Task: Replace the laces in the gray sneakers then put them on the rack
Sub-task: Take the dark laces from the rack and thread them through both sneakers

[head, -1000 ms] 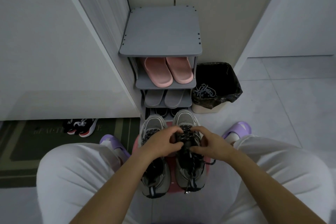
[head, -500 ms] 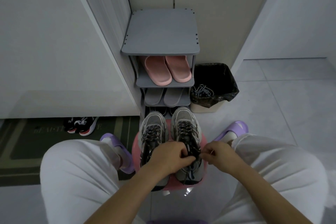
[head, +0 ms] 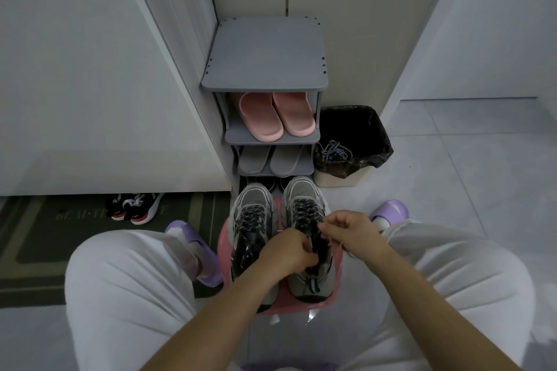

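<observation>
Two gray sneakers with dark speckled laces stand side by side on a pink stool point(head: 224, 232) between my knees, toes toward the rack. The left sneaker point(head: 254, 205) is laced and untouched. Over the right sneaker point(head: 303, 193), my left hand point(head: 286, 253) pinches the lace near the tongue, and my right hand point(head: 346, 230) pinches the lace ends point(head: 315, 239) at the shoe's right side. The gray shoe rack point(head: 265, 54) stands just beyond the toes.
The rack holds pink slippers point(head: 277, 114), gray slippers point(head: 271, 159) and dark shoes on the bottom. A black-lined bin point(head: 352, 144) with old pale laces point(head: 333, 150) is right of it. Black-red sneakers point(head: 135, 208) lie on a green mat point(head: 45, 235) at left.
Both hands slid from the middle of the right sneaker's lacing toward its tongue, then the right hand pulled the lace out to the right.
</observation>
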### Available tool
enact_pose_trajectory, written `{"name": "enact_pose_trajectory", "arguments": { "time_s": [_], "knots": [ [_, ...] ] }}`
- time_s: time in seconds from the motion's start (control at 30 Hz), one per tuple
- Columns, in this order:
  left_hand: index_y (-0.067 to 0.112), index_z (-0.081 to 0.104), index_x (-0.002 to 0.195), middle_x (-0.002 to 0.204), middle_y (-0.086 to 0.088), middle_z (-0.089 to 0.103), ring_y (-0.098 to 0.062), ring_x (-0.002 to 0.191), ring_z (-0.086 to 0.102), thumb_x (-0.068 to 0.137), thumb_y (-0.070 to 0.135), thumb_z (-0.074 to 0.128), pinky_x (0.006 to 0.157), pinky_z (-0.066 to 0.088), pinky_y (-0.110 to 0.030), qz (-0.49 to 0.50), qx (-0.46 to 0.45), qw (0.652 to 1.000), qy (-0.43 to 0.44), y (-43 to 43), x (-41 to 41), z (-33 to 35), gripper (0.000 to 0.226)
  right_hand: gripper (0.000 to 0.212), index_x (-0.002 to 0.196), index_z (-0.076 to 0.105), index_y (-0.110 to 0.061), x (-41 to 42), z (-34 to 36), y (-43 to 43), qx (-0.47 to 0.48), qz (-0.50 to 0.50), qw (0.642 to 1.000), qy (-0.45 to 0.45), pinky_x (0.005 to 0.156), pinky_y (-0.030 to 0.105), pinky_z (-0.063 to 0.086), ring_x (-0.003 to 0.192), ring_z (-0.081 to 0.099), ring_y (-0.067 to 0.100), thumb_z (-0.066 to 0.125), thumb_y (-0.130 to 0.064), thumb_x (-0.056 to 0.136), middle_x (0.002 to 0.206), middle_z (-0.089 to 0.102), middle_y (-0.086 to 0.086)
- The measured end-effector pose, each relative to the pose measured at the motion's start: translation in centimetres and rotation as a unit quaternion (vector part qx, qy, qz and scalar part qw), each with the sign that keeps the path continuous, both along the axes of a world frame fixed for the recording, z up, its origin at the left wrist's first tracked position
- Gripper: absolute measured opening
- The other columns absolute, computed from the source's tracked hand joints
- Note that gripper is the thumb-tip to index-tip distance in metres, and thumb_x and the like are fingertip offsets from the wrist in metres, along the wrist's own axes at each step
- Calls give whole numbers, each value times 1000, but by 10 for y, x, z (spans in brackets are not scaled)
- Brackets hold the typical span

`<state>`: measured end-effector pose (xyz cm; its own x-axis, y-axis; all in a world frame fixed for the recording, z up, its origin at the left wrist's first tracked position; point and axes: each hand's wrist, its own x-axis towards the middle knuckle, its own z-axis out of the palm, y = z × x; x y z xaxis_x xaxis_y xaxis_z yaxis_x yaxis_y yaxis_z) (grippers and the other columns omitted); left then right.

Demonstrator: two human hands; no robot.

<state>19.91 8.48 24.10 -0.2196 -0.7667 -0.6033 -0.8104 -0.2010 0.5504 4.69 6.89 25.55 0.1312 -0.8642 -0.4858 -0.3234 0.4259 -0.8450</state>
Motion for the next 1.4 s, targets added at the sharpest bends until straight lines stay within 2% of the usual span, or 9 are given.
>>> {"name": "enact_pose_trajectory", "arguments": {
  "time_s": [0.17, 0.27, 0.43, 0.53, 0.7, 0.87, 1.0, 1.17, 1.4],
  "knots": [
    [16, 69, 92, 88, 1, 72, -7, 67, 61, 89, 29, 60, 63, 48, -21, 105, -165, 980, 32, 1, 2, 3, 16, 12, 76, 68, -6, -8, -14, 7, -77, 105, 974, 185, 48, 12, 34, 48, 44, 2, 67, -16, 83, 57, 53, -5],
    [19, 69, 105, 102, -1, 70, -18, 94, 64, 91, 22, 55, 78, 49, -29, 4, -178, 984, -10, 10, 2, -6, 20, 16, 83, 67, -8, -4, -20, 15, -103, 204, 930, 289, 66, 28, 44, 72, 57, 19, 59, -22, 84, 77, 60, 3],
    [16, 66, 99, 95, -7, 67, -27, 91, 63, 93, 23, 47, 74, 49, -36, -61, -159, 983, -71, 15, 0, -10, 22, 20, 87, 68, -18, 10, -21, 20, -97, 275, 879, 378, 65, 28, 45, 86, 62, 24, 51, -27, 84, 91, 64, 5],
    [17, 60, 102, 93, 0, 66, -18, 88, 61, 93, 33, 52, 75, 48, -31, 8, -212, 977, -30, 16, 3, -6, 21, 19, 67, 62, -21, 12, -19, 13, -71, 267, 885, 376, 60, 26, 42, 71, 56, 18, 55, -28, 83, 76, 58, 2],
    [16, 61, 113, 117, -6, 52, -28, 102, 57, 97, 25, 44, 83, 48, -40, -116, -173, 975, -75, 15, 3, -9, 26, 17, 88, 70, -18, 10, -20, 10, -86, 266, 901, 333, 71, 30, 49, 84, 61, 19, 56, -23, 82, 94, 67, 3],
    [14, 64, 109, 111, -4, 51, -21, 99, 55, 95, 32, 47, 87, 47, -35, -131, -157, 978, -47, 13, 20, -1, 28, 20, 95, 68, -16, 3, -20, 26, -166, 232, 910, 301, 73, 22, 43, 87, 60, 15, 54, -30, 89, 99, 65, 0],
    [19, 63, 96, 99, 5, 52, -11, 93, 53, 92, 36, 52, 85, 46, -30, -61, -205, 976, -46, 30, 67, 3, 21, 43, 124, 56, -29, 3, -17, 42, -174, 323, 883, 293, 85, 22, 43, 107, 56, 10, 55, -51, 86, 119, 56, -9],
    [19, 60, 101, 99, 8, 53, -11, 99, 48, 80, 49, 65, 82, 41, -25, -109, -212, 967, -90, 66, 106, -9, 37, 47, 121, 50, -19, 18, -22, 54, -185, 400, 787, 432, 80, 30, 45, 111, 55, 21, 55, -49, 85, 121, 50, -1],
    [11, 56, 104, 112, -4, 56, -19, 111, 45, 85, 38, 60, 77, 38, -31, -210, -229, 930, -198, 71, 91, -17, 33, 24, 98, 65, -16, 19, -38, 62, -240, 333, 806, 427, 64, 32, 46, 89, 65, 28, 67, -31, 79, 100, 60, 3]
  ]
}}
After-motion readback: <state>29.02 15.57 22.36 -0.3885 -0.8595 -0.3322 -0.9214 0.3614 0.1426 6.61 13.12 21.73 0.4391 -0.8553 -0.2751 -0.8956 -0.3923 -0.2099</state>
